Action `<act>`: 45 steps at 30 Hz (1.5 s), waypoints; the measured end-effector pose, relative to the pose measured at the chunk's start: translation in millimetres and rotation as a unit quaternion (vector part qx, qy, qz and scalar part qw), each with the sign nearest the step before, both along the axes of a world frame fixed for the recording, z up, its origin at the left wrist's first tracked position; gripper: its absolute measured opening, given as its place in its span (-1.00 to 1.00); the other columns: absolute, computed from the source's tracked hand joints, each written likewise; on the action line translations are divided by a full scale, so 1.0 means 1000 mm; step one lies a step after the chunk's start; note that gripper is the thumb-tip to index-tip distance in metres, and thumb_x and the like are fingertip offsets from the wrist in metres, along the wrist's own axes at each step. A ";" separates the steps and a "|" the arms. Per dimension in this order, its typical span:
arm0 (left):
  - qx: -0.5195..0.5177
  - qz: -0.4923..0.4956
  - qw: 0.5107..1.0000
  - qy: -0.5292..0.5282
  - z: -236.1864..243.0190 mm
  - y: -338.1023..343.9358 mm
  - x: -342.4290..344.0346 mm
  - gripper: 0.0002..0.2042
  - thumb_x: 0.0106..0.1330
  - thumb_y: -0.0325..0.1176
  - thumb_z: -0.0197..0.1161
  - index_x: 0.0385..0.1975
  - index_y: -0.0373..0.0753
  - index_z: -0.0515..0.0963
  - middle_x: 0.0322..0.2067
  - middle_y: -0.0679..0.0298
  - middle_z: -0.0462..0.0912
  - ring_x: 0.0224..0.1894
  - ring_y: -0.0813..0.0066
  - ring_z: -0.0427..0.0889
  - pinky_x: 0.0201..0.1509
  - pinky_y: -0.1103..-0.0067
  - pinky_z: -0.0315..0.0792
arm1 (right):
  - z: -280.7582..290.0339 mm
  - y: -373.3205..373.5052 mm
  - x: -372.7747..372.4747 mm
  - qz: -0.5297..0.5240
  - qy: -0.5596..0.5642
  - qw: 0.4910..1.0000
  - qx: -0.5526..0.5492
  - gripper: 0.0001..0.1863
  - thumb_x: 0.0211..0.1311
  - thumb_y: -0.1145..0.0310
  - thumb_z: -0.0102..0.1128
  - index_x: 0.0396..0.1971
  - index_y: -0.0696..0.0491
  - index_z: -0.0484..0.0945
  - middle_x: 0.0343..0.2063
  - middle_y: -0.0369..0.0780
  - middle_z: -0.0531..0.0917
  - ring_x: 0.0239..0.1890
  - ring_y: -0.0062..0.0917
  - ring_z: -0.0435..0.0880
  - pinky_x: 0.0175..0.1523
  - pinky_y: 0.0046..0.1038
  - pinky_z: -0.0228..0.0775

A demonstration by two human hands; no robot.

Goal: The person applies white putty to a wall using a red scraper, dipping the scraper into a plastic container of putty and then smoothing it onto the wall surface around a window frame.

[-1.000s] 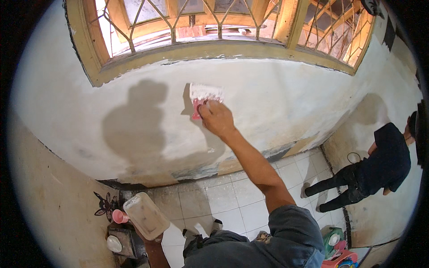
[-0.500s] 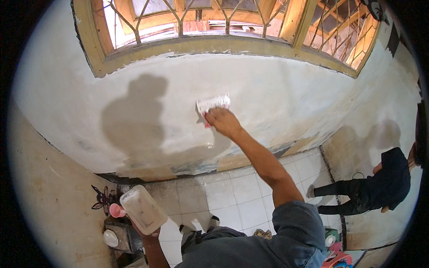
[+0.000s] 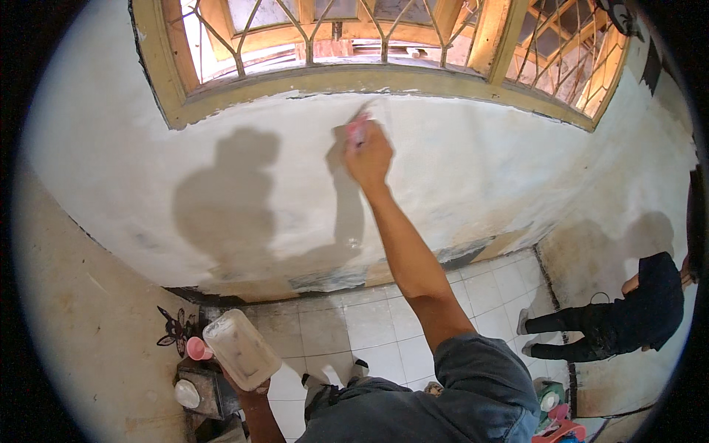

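Note:
My right hand (image 3: 371, 161) is closed around a putty scraper (image 3: 357, 131) with a pinkish-red handle. It is raised against the whitish wall (image 3: 458, 166), just under the window frame. Motion smears the scraper, and its blade barely shows past the fingers. Low on the left, my left hand (image 3: 235, 382) grips a rectangular, pale plastic tub (image 3: 221, 323) from beneath, with most of its fingers hidden. Off-white paste coats the inside of the tub, which is tilted.
A yellow wooden window frame (image 3: 244, 103) with metal bars spans the wall's top. At left, a pink cup (image 3: 197, 348) stands by a dark small table (image 3: 214, 391). A person in dark clothes (image 3: 653, 303) stands at right on the tiled floor (image 3: 377, 332).
My right hand has moved up the wall with the scraper, from mid-wall to near the window frame, and the scraper has turned. The left hand and tub stay nearly in place.

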State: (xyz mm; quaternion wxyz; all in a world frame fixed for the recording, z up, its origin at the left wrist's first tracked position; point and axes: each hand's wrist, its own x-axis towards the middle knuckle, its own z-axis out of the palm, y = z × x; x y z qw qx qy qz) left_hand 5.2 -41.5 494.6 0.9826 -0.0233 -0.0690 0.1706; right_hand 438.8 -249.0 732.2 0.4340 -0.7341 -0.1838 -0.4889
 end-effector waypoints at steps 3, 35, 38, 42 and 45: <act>0.037 -0.002 0.999 -0.034 0.005 -0.004 -0.007 -0.34 0.30 0.04 0.13 0.31 -0.14 0.15 0.22 0.19 0.33 0.14 0.24 0.47 0.21 0.27 0.40 | -0.004 0.045 -0.042 0.149 0.046 0.983 -0.101 -0.82 0.02 0.38 0.16 -0.36 0.10 0.45 -0.43 -0.05 0.54 -0.39 -0.07 0.57 -0.32 -0.13 0.41; 0.088 -0.031 0.994 -0.057 0.017 0.069 -0.008 -0.42 0.28 0.07 0.08 0.25 -0.05 0.29 0.17 0.29 0.44 0.15 0.26 0.47 0.21 0.24 0.38 | 0.028 -0.007 -0.008 -0.085 0.055 0.990 0.097 -0.72 0.17 0.23 0.12 -0.54 0.16 0.50 -0.55 -0.01 0.58 -0.47 -0.06 0.56 -0.36 -0.18 0.37; 0.062 0.042 0.997 0.037 -0.014 0.108 -0.020 -0.37 0.10 0.03 0.35 0.18 -0.03 0.39 0.13 0.27 0.49 0.11 0.26 0.50 0.13 0.22 0.43 | 0.011 0.088 -0.025 0.053 -0.006 0.998 0.041 -0.73 0.20 0.20 0.08 -0.40 0.13 0.55 -0.47 -0.02 0.61 -0.38 -0.07 0.60 -0.26 -0.14 0.43; 0.110 0.055 0.989 0.076 -0.010 0.129 -0.029 -0.32 0.15 0.13 0.22 0.26 -0.02 0.30 0.23 0.27 0.38 0.21 0.19 0.40 0.21 0.11 0.32 | 0.001 0.136 -0.081 0.151 0.049 0.979 -0.125 -0.86 0.01 0.39 0.17 -0.43 0.07 0.43 -0.48 -0.06 0.52 -0.40 -0.08 0.55 -0.32 -0.14 0.38; 0.145 0.073 0.982 0.097 0.009 0.138 -0.037 -0.29 0.18 0.19 0.13 0.31 -0.01 0.24 0.29 0.27 0.31 0.28 0.15 0.33 0.26 0.04 0.25 | -0.004 0.133 -0.099 0.121 0.020 0.975 -0.184 -0.84 -0.06 0.43 0.20 -0.45 0.05 0.42 -0.48 -0.11 0.51 -0.42 -0.14 0.55 -0.36 -0.17 0.41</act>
